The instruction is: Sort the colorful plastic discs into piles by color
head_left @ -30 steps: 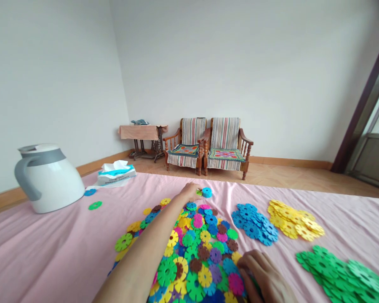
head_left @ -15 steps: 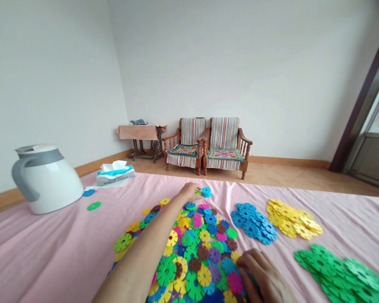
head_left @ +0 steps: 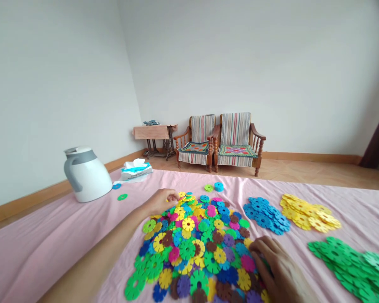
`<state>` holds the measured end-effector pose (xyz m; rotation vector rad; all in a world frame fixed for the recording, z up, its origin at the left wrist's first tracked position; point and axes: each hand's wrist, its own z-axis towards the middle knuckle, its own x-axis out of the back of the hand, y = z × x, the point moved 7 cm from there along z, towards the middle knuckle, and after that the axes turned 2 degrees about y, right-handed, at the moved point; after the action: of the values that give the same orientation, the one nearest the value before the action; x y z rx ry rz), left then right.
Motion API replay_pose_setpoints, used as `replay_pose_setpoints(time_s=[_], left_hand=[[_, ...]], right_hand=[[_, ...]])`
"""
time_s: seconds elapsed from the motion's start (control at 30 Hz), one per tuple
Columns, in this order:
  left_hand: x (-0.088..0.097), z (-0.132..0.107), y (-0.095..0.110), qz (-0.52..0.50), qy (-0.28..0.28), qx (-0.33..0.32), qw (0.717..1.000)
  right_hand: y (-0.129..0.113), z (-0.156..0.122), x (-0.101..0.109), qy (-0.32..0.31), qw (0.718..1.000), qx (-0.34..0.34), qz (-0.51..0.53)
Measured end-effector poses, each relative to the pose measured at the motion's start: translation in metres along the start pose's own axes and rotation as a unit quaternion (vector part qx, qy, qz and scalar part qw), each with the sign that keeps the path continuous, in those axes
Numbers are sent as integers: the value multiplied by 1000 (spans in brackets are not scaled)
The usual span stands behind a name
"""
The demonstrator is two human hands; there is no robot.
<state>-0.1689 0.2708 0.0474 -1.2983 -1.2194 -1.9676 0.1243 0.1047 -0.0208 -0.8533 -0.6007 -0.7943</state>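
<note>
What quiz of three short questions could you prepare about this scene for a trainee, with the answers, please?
1. True or false: the left hand is at the far left side of the mixed pile.
2. Which single-colour pile lies nearest the camera: a) yellow, b) green, c) blue?
3. Fill in: a lime-green disc lies beside a small stack coloured ___.

Key: 1 true; 2 b, the green pile; 3 blue.

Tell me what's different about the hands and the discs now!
The left hand let go of the light green disc beside the blue stack and moved left and nearer, to the mixed pile. The right hand, blue pile, yellow pile and green pile stayed put.
</note>
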Motion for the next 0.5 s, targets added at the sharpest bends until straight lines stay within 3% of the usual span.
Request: replay_pose_setpoints(time_s=[0.13, 0.27, 0.5], left_hand=[[13, -44, -22, 37, -45, 42, 997], [17, -72, -40, 79, -58, 81, 992], [7, -75, -40, 85, -52, 103, 990]], right_hand=[[2, -1, -2, 1, 1000, -6, 0], [3, 0, -3, -5, 1000, -17, 9], [5, -1, -4, -1, 1000, -23, 19]])
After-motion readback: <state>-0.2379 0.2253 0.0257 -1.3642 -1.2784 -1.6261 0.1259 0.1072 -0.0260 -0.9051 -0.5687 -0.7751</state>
